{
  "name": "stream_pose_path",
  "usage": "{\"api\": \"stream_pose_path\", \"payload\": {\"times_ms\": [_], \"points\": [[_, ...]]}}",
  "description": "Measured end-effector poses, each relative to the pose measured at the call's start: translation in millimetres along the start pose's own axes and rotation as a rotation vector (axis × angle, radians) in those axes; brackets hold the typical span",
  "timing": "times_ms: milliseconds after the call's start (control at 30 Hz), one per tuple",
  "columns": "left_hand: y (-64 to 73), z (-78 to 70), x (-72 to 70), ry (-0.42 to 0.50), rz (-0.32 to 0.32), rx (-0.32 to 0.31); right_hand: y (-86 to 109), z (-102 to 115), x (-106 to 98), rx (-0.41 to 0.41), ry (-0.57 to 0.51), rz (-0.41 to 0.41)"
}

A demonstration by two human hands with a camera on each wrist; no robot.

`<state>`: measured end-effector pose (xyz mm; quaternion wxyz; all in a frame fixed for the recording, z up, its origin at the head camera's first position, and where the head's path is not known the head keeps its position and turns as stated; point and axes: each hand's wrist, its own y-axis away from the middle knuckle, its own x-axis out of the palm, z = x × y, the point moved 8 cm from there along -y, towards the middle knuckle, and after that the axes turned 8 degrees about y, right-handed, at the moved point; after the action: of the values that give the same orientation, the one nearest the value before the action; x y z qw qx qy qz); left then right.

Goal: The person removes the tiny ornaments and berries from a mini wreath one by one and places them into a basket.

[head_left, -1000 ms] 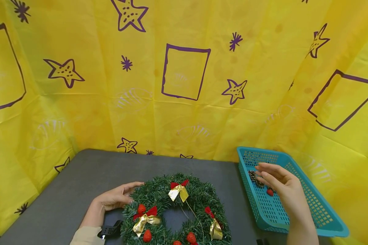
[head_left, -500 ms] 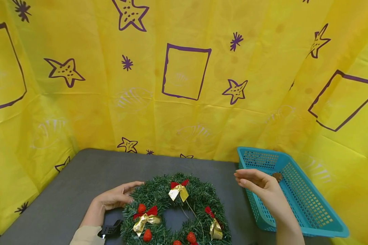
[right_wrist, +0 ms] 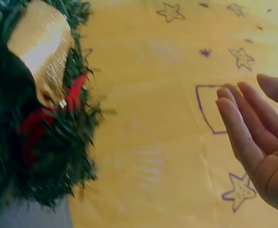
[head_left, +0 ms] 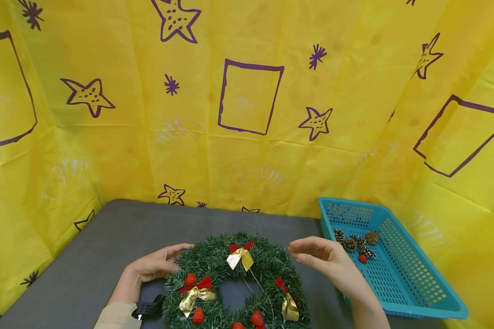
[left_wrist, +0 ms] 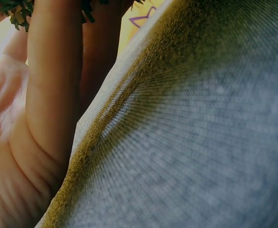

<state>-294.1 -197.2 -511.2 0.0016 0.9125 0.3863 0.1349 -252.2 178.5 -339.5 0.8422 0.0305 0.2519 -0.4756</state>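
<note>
A green Christmas wreath [head_left: 280, 269], trimmed with gold-and-red bows [head_left: 239, 258] and red strawberry-like berries [head_left: 198, 315], lies on the dark table at the bottom of the head view. My left hand [head_left: 158, 262] grips its left edge, thumb at the near side and fingertips partly hidden by the greenery. In the left wrist view the fingers [left_wrist: 53, 71] reach up to green needles. Just off the wreath's upper right edge, my right hand [head_left: 323, 258] hovers with loosely bent fingers and nothing between them. The right wrist view shows that hand apart from the wreath.
At the right stands a turquoise plastic basket [head_left: 411, 269], holding several pine cones [head_left: 350, 244] and a red berry [head_left: 362, 259] toward its far left. A yellow patterned cloth [head_left: 247, 160] closes off the back and sides of the dark table [head_left: 148, 224].
My right hand has moved left from over the basket to beside the wreath, uncovering the pine cones and berry. The left hand and the wreath stay in place.
</note>
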Motion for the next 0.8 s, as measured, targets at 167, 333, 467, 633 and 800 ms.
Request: {"api": "stream_pose_path", "payload": {"times_ms": [167,333,467,633,800], "points": [[-0.1,0.8,-0.2,0.014,0.002,-0.004,-3.9,1.1,16.0,-0.045,-0.056,0.100],[-0.4,1.2,-0.6,0.015,0.018,0.004,-5.3,1.4,27.4,-0.065,-0.078,0.176],[-0.8,1.1,0.7,0.029,0.046,0.022,-5.8,0.4,33.2,-0.073,-0.096,0.209],[-0.9,2.3,0.5,0.032,0.046,0.026,-7.4,-0.7,40.5,-0.085,-0.134,0.240],[-0.7,3.1,-0.9,0.031,0.045,0.026,-9.5,-2.2,50.1,-0.077,-0.140,0.272]]}}
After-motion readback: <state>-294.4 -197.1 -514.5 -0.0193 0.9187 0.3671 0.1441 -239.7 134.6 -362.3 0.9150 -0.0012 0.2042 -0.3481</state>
